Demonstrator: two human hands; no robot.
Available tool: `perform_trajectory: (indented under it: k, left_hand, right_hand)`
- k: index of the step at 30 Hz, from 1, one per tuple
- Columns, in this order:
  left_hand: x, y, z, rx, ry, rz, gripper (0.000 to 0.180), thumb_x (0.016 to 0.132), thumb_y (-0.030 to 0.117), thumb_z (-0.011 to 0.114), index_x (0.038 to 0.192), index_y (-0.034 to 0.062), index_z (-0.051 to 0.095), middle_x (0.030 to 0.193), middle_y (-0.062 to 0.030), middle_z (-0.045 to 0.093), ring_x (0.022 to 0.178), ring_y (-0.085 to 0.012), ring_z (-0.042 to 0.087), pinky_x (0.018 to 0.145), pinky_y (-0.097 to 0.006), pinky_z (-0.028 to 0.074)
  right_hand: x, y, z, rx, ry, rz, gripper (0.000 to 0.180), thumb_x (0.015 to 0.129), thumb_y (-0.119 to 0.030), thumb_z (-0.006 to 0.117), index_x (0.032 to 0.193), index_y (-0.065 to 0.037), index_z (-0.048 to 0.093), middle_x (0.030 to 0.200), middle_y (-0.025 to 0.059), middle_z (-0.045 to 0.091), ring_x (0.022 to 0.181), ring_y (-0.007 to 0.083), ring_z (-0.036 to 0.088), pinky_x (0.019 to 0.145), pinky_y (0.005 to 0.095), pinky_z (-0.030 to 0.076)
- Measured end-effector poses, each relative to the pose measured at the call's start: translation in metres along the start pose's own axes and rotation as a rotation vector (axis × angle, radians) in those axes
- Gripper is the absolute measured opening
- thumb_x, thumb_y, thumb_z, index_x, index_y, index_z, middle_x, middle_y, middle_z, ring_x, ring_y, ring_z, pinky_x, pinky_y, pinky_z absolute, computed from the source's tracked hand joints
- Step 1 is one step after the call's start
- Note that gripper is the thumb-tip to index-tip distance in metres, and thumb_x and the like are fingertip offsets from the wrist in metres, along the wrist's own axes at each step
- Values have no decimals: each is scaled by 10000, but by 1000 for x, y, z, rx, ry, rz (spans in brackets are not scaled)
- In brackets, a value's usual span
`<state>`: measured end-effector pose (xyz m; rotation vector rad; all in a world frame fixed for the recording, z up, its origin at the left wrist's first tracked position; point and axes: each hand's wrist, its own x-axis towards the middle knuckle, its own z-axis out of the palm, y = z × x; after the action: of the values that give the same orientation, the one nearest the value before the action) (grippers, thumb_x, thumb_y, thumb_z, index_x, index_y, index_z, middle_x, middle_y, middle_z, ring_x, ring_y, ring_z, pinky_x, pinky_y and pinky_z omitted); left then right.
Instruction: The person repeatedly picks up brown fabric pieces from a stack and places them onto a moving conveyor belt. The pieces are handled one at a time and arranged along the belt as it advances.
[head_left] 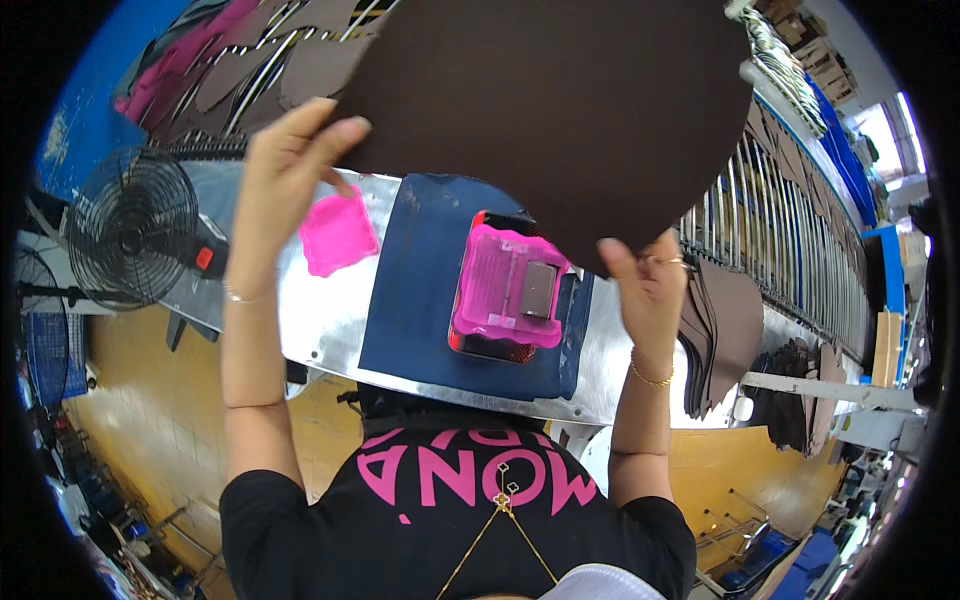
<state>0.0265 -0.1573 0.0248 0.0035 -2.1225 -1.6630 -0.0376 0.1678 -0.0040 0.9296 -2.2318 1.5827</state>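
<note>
A large dark brown sheet (560, 100), smooth like leather or coated fabric, is held up in front of me and covers the top middle of the head view. My left hand (300, 150) pinches its left edge between thumb and fingers. With my right hand (648, 280) I grip its lower right corner. Below the sheet a pink scalloped tray (485, 290) rests on a red and black object (490, 350), with a small grey-brown block (540, 290) in it. Another pink scalloped piece (340, 235) lies near my left wrist.
A blue mat (410, 320) covers part of the metal table (300, 330). Brown cut pieces (722, 320) are stacked at the right beside a slatted rack (780, 230). More brown pieces lie on slats at the far left. A black fan (130, 230) stands at the left.
</note>
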Motion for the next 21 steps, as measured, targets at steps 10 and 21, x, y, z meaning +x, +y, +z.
perform_trajectory:
  k: [10,21]
  left_hand:
    - [-34,30,-38,342,15,-29,136,882,99,626,982,8,644,723,-7,625,548,-38,567,453,-159,377]
    - [-39,-3,45,500,-371,124,76,812,27,642,868,-15,612,690,-67,551,531,-160,582,484,-261,431]
  right_hand:
    - [-14,-2,19,-236,-159,-1,114,711,-38,750,815,-9,713,766,119,687,668,240,652,598,273,472]
    - [-95,37,-52,-431,-83,141,99,737,-27,712,831,-59,705,770,37,689,633,165,588,839,345,394]
